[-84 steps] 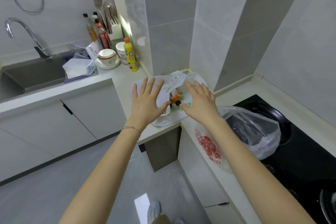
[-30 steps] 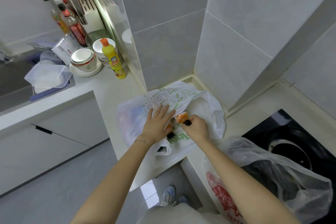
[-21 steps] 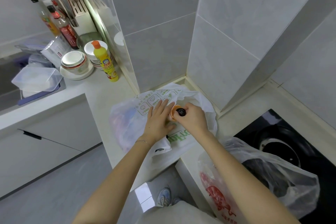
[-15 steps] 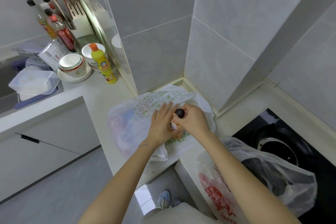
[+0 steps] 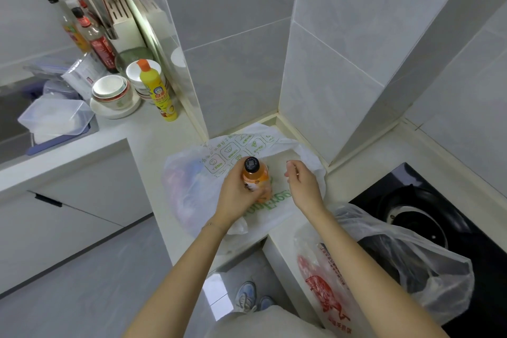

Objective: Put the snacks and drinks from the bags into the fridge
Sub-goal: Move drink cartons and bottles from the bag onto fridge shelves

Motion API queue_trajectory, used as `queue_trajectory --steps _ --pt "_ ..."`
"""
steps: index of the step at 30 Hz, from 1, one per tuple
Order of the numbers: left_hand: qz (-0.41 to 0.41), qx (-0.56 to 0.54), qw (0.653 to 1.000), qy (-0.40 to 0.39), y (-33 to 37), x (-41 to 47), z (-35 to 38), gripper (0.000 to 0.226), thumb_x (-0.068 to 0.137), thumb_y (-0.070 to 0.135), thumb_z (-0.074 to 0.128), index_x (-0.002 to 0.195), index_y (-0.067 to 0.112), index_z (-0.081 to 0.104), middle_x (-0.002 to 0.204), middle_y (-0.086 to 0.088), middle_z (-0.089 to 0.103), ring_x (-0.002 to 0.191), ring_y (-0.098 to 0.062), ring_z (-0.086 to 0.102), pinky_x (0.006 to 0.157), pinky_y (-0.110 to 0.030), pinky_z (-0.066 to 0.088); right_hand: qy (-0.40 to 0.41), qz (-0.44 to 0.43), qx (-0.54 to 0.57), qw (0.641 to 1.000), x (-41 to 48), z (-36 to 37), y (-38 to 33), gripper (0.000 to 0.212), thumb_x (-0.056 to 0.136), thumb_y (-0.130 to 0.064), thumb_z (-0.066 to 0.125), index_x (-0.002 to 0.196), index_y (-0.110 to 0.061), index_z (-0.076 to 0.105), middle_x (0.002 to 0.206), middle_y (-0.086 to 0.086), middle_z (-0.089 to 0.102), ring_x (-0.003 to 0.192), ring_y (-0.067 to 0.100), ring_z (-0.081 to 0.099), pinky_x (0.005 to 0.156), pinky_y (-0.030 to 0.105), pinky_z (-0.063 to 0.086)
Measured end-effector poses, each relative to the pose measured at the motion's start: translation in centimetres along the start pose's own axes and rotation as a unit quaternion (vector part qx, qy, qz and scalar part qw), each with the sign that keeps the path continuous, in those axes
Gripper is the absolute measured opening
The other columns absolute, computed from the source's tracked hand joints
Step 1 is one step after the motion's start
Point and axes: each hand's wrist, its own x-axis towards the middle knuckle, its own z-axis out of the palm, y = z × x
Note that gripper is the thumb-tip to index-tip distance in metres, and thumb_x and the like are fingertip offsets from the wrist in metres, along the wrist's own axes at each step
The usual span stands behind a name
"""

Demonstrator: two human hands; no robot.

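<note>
Above the green-printed white bag [image 5: 192,192] on the table [image 5: 153,140], the left hand [image 5: 236,195] grips an orange drink bottle [image 5: 255,178] upright, black cap up. The right hand [image 5: 303,186] hangs just beside it, fingers loosely curled, holding nothing. Status, as judged: one drink is extracted and nothing is stowed. The fridge is out of view. Coloured contents show through this bag. The red-printed bag [image 5: 397,263] near the hob [image 5: 411,208] holds something dark. Most of the task remains.
</note>
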Motion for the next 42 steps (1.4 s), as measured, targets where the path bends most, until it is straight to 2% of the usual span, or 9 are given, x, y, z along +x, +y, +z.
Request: queue_trajectory --steps 4,7,10,14,17,23,27,35,42 --pt "-0.006 -0.086 0.993 0.080 1.9 -0.8 -2.8 0.055 0.070 0.014 0.084 0.115 0.029 0.057 0.107 0.015 0.067 0.101 -0.006 0.063 0.089 -0.026 0.051 -0.057 0.003 -0.070 0.996 -0.2 2.7 1.3 0.035 0.102 -0.026 0.042 0.131 -0.010 0.051 0.121 0.007 0.061 0.101 0.018 0.058 0.083 0.029 0.046" --pt "0.019 -0.085 0.991 0.104 2.5 -0.9 -5.1 0.056 0.071 0.006 0.083 0.119 0.019 0.057 0.111 0.008 0.066 0.103 -0.008 0.063 0.088 -0.019 0.049 -0.134 -0.002 -0.121 0.984 -0.5 5.5 1.9 0.042 0.096 -0.026 0.055 0.134 -0.008 0.049 0.126 0.010 0.060 0.110 0.024 0.059 0.089 0.033 0.048" --pt "0.023 -0.024 0.993 0.109 1.6 -0.8 -6.7 0.060 0.070 0.005 0.083 0.121 0.020 0.056 0.115 0.007 0.065 0.107 -0.009 0.061 0.092 -0.022 0.049 -0.195 -0.006 -0.152 0.969 -1.0 7.8 1.7 0.046 0.091 -0.032 0.063 0.130 -0.010 0.052 0.118 0.003 0.061 0.112 0.024 0.058 0.082 0.028 0.044" --pt "-0.013 -0.017 0.992 0.122 0.3 -1.2 -7.8 0.059 0.069 0.003 0.081 0.120 0.022 0.056 0.111 0.011 0.065 0.104 -0.006 0.062 0.088 -0.026 0.052 -0.210 -0.021 -0.191 0.959 -1.0 9.8 2.0 0.041 0.090 -0.043 0.060 0.121 -0.018 0.057 0.109 0.002 0.068 0.101 0.025 0.063 0.078 0.033 0.052" --pt "-0.023 -0.040 0.990 0.133 0.2 -1.4 -8.1 0.060 0.069 0.001 0.082 0.120 0.019 0.056 0.110 0.010 0.065 0.100 -0.003 0.062 0.082 -0.015 0.049 -0.194 -0.017 -0.222 0.955 -0.7 10.9 2.7 0.040 0.090 -0.047 0.058 0.118 -0.019 0.054 0.105 0.004 0.067 0.096 0.027 0.064 0.071 0.031 0.048" --pt "-0.017 -0.033 0.993 0.108 -0.4 -1.0 -7.8 0.062 0.069 0.006 0.084 0.123 0.019 0.056 0.115 0.009 0.065 0.107 -0.005 0.061 0.091 -0.022 0.050 -0.162 0.001 -0.228 0.960 -0.3 11.5 2.6 0.024 0.090 -0.032 0.062 0.103 -0.012 0.058 0.092 0.005 0.065 0.089 0.028 0.064 0.066 0.031 0.046" --pt "-0.012 -0.045 0.994 0.100 -0.6 -0.8 -7.5 0.064 0.070 0.008 0.085 0.125 0.018 0.056 0.118 0.008 0.064 0.109 -0.006 0.061 0.093 -0.024 0.050 -0.121 -0.013 -0.234 0.965 -0.5 10.4 3.0 0.034 0.087 -0.027 0.065 0.111 -0.007 0.051 0.094 0.007 0.067 0.087 0.027 0.065 0.061 0.029 0.043" --pt "-0.005 -0.049 0.995 0.081 -0.5 0.1 -6.7 0.064 0.068 0.013 0.087 0.124 0.020 0.056 0.118 0.010 0.064 0.109 -0.005 0.060 0.093 -0.025 0.050 -0.042 -0.040 -0.138 0.989 0.8 4.6 0.5 0.027 0.081 -0.023 0.072 0.100 -0.011 0.060 0.093 0.004 0.067 0.086 0.022 0.063 0.070 0.031 0.049" --pt "-0.015 -0.028 0.999 0.039 -0.7 0.1 -3.4 0.056 0.068 0.017 0.085 0.112 0.036 0.056 0.107 0.016 0.066 0.100 -0.001 0.062 0.089 -0.029 0.052 0.028 -0.126 -0.099 0.987 0.8 2.2 -2.5 0.022 0.083 -0.029 0.070 0.097 -0.014 0.061 0.091 0.000 0.067 0.082 0.018 0.063 0.072 0.033 0.052"
